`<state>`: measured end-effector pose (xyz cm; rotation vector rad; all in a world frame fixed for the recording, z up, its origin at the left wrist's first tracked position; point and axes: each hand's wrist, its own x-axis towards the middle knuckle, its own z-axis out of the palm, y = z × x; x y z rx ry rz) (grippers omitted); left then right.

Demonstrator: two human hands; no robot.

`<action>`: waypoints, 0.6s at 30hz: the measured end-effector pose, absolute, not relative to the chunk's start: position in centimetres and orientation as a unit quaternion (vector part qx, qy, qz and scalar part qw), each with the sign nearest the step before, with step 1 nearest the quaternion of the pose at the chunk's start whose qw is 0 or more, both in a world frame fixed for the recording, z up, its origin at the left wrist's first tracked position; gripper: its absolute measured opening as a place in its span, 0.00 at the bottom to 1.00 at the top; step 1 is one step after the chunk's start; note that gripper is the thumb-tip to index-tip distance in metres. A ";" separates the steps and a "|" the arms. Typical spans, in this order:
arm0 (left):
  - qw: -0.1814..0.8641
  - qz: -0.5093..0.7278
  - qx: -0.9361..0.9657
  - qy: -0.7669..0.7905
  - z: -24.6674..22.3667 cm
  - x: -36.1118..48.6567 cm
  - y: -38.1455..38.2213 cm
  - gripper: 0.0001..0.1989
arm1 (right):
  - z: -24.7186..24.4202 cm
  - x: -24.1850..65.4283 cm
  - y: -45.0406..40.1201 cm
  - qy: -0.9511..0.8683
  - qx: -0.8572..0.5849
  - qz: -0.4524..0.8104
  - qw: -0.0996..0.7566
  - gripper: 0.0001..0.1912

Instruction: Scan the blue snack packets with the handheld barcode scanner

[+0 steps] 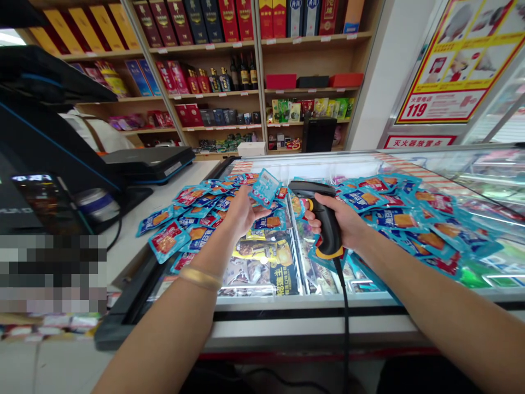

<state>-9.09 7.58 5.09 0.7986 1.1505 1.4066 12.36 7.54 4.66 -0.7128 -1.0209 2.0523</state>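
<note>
Item: black scale (150, 163), on the counter, left of and beyond the left hand's grip.
Item: left heap of blue-and-red packets (199, 238), just left of the left hand and reaching under it.
Item: left hand (243, 213), fingers closed on one packet's edge.
Item: held packet (266, 189), at the left fingertips, tilted up, pale printed side showing.
Item: scanner (328, 219), black and yellow, right of the held packet and apart from it, nose pointing left; cable (345, 312) hanging below the grip.
Item: right hand (348, 221), wrapped round the scanner's handle.
Item: right heap of packets (396, 219), beyond and right of the right hand.
Step, as judged: presenting one packet for scanning. Next move appears to call for lining up the scanner's nose with the packet's code, both grips steady.
</note>
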 end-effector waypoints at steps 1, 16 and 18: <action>0.560 0.584 0.342 0.478 5.0 -8.9 7.5 0.13 | 4.7 12.4 7.5 -0.399 -0.272 0.796 0.364 0.13; 0.575 0.540 0.408 0.460 4.4 -7.8 7.1 0.11 | 4.9 12.3 7.4 -0.386 -0.284 0.789 0.385 0.14; 0.578 0.535 0.406 0.464 4.4 -7.7 7.0 0.11 | 4.9 12.3 7.4 -0.389 -0.281 0.790 0.382 0.13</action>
